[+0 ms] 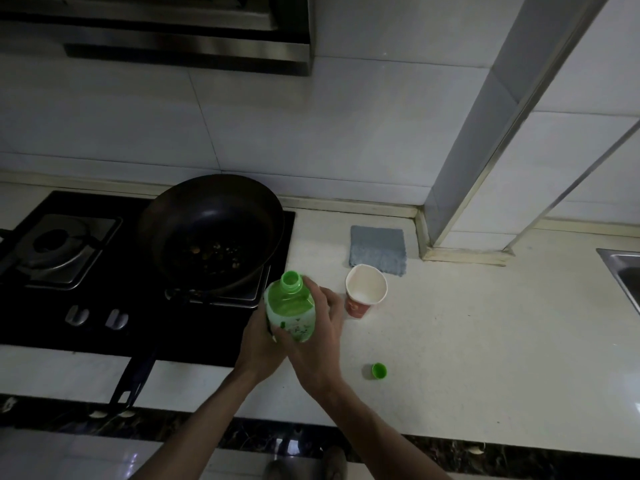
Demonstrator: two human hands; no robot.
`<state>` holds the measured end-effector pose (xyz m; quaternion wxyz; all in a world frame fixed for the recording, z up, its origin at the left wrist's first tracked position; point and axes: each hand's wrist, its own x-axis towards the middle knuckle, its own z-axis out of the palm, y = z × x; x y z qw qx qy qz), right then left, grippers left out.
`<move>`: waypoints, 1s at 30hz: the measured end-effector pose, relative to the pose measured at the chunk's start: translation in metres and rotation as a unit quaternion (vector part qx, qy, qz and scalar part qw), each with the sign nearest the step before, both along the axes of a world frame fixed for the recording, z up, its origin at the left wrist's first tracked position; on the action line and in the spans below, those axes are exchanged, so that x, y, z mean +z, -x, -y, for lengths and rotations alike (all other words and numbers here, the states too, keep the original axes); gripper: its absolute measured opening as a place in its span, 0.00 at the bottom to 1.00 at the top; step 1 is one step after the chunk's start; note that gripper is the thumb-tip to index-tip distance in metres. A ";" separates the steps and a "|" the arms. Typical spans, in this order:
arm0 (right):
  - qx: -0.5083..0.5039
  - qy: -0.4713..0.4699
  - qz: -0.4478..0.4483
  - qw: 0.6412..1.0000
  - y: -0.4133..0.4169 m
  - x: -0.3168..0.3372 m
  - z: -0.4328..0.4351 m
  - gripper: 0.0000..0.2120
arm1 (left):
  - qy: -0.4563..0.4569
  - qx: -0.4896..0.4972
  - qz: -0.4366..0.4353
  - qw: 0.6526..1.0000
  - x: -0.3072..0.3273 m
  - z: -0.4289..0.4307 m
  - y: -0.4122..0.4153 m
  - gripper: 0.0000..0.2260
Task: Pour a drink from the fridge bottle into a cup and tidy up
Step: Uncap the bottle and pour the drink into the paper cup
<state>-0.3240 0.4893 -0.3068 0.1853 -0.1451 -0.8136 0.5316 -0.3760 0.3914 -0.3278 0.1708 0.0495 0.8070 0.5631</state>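
A green plastic bottle (290, 306) with its cap off is held upright above the counter edge by the stove. My left hand (258, 344) grips its lower left side, and my right hand (320, 327) wraps round its right side. To the right of the bottle stands a red-and-white paper cup (365, 289), apart from both hands. The green cap (379, 371) lies on the white counter (485, 341) in front of the cup.
A dark wok (211, 230) with food scraps sits on the black gas hob (52, 306), its handle (135, 379) jutting over the counter's front edge. A folded grey cloth (377, 249) lies behind the cup. A steel sink (623, 275) is at the far right.
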 end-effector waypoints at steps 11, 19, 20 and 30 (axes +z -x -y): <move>-0.004 -0.014 0.014 1.000 -0.016 -0.020 -0.014 0.37 | -0.010 -0.041 0.022 0.999 -0.030 -0.001 0.005 0.31; -0.014 0.013 0.036 0.999 -0.026 -0.035 -0.022 0.37 | 0.026 -0.082 0.025 0.996 -0.037 -0.003 0.006 0.34; -0.015 0.012 0.034 0.999 -0.026 -0.036 -0.023 0.37 | 0.024 -0.082 0.027 0.996 -0.037 -0.005 0.006 0.33; -0.022 0.016 0.030 0.999 -0.027 -0.044 -0.025 0.35 | 0.005 -0.084 0.065 0.994 -0.049 -0.009 0.009 0.34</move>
